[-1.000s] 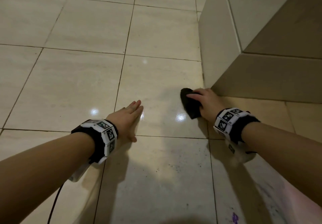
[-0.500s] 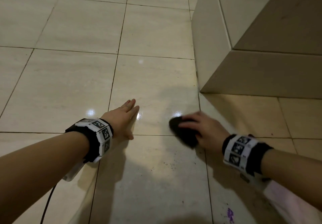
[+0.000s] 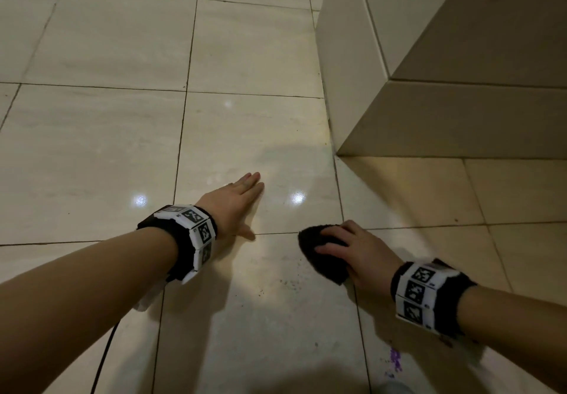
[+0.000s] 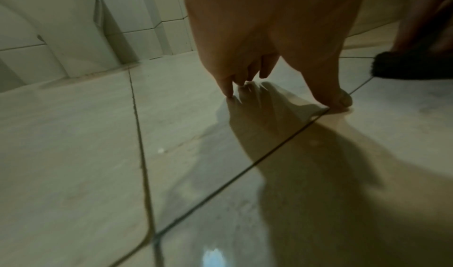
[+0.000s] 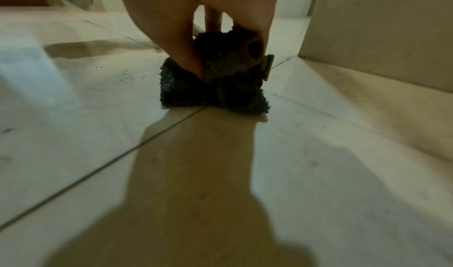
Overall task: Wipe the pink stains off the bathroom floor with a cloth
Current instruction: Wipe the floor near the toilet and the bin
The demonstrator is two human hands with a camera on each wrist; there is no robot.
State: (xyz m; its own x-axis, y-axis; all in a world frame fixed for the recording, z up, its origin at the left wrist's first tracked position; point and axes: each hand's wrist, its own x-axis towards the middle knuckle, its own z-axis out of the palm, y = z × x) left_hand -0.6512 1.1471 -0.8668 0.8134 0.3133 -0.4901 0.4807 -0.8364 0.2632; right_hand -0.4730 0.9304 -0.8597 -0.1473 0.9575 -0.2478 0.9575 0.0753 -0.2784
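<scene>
While the right hand (image 3: 357, 251) grips the dark cloth (image 3: 323, 258) on a grout line, left hand (image 3: 234, 205) flat with fingers straight, wall corner (image 3: 337, 153) far right, purple stain (image 3: 395, 360) near, open tiles (image 3: 92, 148) left.

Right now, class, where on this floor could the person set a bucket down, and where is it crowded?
Free: the tiles beyond and left of the left hand, and the strip between both hands. Crowded: the right hand pressing the cloth, the tiled block behind, the purple stain nearby.
</scene>
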